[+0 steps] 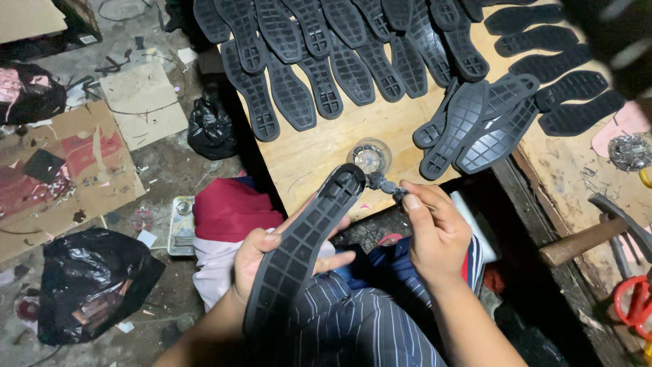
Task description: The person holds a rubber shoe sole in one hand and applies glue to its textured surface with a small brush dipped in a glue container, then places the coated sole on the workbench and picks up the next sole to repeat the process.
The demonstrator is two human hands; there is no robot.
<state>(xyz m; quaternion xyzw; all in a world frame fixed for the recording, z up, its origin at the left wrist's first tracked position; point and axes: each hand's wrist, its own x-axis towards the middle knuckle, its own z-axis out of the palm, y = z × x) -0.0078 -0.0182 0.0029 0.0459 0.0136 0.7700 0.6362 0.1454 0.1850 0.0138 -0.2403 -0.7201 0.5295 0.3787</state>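
Observation:
My left hand (261,255) grips a black rubber shoe sole (305,238), held tread side up over my lap with its toe pointing to the wooden board (319,153). My right hand (435,231) pinches a small dark brush (384,185) whose tip touches the sole's toe edge. Just beyond the toe stands a small round clear container (370,156) on the board. Many more black soles (326,47) lie in overlapping rows across the far part of the board.
A stack of soles (475,126) lies right of the container. A wooden-handled hammer (598,234) and red-handled scissors (635,302) rest at the right. Black plastic bags (88,285), cardboard (68,170) and red-and-white cloth (227,217) cover the floor at left.

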